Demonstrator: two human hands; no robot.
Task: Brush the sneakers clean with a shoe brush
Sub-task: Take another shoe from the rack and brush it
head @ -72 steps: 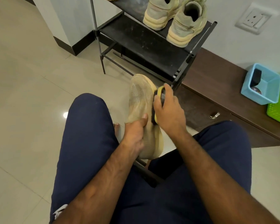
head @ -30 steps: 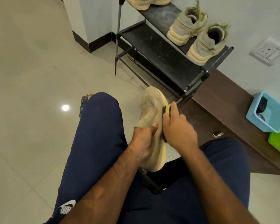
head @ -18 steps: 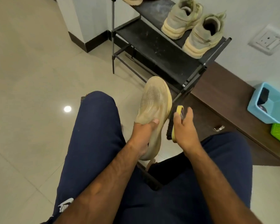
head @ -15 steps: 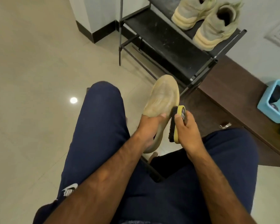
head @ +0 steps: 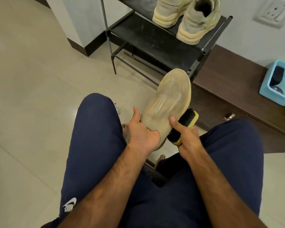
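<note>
Head view: the person sits and holds one tan sneaker (head: 169, 102) in the air between the knees, above the floor (head: 31, 96). Its toe points away, toward the black shoe rack (head: 155, 41), and its mesh side faces the camera.

The left hand (head: 143, 134) grips the sneaker at the near end. The thumb lies straight up along the left edge, and the other fingers go behind the sneaker, where they are hidden.

The right hand (head: 187, 139) grips the shoe brush (head: 188, 118). Its fingers are curled around the yellow back of the brush, and the thumb lies over the bristle side, with its tip touching the right edge of the sneaker. The black bristles are turned to the sneaker and touch its right side, just beside the left hand. The far end of the brush sticks out past the fingers.

Two other sneakers (head: 194, 23) stand side by side on the upper shelf of the rack. To the right of the rack there is a low brown surface (head: 234, 76), and a blue basket (head: 273, 94) stands on it, well apart from the hands.
</note>
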